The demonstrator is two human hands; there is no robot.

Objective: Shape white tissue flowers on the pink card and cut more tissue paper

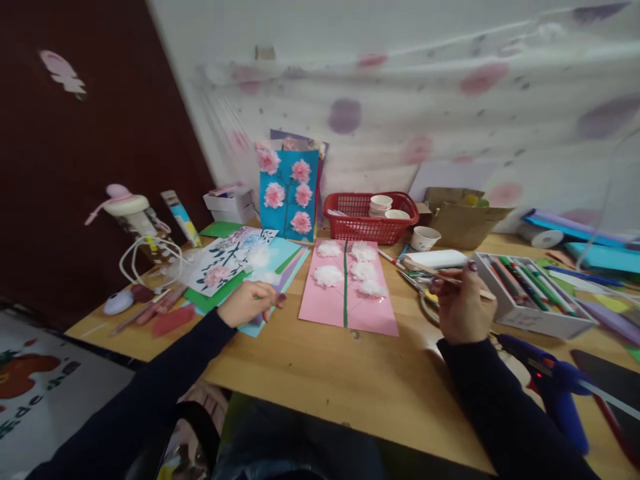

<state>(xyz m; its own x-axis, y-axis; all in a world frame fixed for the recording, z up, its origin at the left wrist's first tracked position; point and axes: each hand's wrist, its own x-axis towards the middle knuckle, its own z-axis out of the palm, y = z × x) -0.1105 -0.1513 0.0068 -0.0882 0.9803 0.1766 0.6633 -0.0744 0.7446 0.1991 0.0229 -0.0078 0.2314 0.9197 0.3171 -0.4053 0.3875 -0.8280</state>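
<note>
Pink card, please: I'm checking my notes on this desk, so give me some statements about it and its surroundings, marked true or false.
1. The right hand holds a thin stick. True.
2. The pink card bears white flowers. True.
3. The left hand presses on the pink card. False: the left hand is apart from it, to its left.
4. White cups are in the red basket. True.
5. The blue card has yellow flowers. False: they are pink.

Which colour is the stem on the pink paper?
The stem is green; the head view shows it best.
</note>
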